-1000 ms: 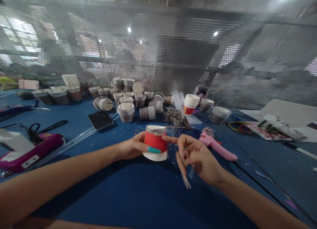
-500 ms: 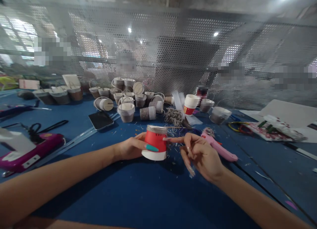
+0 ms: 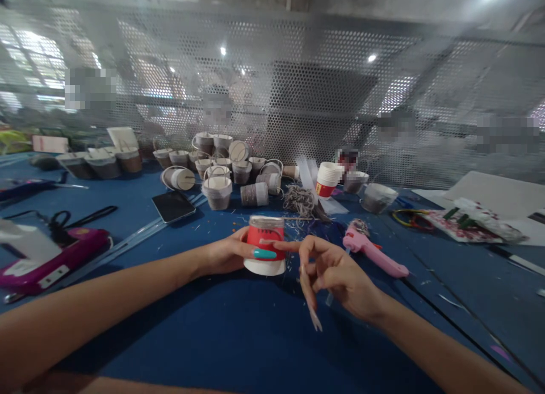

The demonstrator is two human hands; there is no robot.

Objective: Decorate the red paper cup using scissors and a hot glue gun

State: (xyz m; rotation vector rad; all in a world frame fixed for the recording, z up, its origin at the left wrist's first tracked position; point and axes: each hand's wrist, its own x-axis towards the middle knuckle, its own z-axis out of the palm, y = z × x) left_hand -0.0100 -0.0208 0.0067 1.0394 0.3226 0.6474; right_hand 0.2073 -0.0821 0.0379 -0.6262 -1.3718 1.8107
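A red and white paper cup (image 3: 264, 264) stands upside down, with grey-brown twine (image 3: 266, 218) wound around its upper end. My left hand (image 3: 232, 252) grips the cup from the left, its thumb with a turquoise nail lying across the front. My right hand (image 3: 336, 272) is at the cup's right side, its index finger stretched against the red wall. The other right fingers are loosely bent and apart, with no object visible between them. A thin strand seems to curve over the red wall by the index fingertip. Right of this hand lies a pink glue gun (image 3: 374, 252).
Several twine-wrapped cups with handles (image 3: 217, 192) stand or lie at the back. Near them are tangled twine (image 3: 299, 201), stacked paper cups (image 3: 327, 181) and a phone (image 3: 174, 206). A purple power strip (image 3: 55, 260) lies left; a black cord (image 3: 451, 326) crosses the right.
My right index finger has moved left, farther across the cup's front, and the right hand has come closer with it. The cup has turned slightly in my left hand.
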